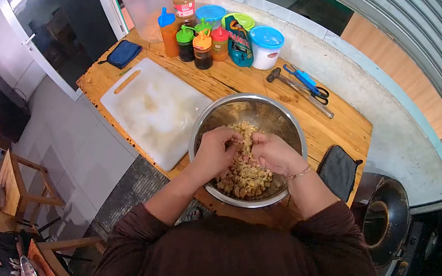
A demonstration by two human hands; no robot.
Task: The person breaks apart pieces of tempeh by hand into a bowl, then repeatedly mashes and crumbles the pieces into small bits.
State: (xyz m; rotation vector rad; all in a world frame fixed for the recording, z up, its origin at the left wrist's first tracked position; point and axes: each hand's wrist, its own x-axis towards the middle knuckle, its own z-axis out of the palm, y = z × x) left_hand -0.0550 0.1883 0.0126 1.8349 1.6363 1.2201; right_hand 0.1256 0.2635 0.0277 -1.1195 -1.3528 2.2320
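A large steel bowl (283,191) stands near the front edge of the wooden table, with a crumbly yellow-brown mixture (249,179) inside. Over the mixture, within the bowl, are both hands. My left hand (217,152) is at the left, its fingers curled and pressed together near the middle. Close beside it, my right hand (275,153) has its fingers bent inward too. What lies between the fingers of either hand is too small to name. A white cutting board (155,109) lies just left of the bowl.
Sauce bottles (202,49), lidded tubs (264,48) and a big pink-lidded container (148,10) stand along the back. A hammer (303,93) and scissors (307,82) lie behind the bowl. Dark cloths lie right (337,171) and far left (123,54). A wok (387,220) is at the right.
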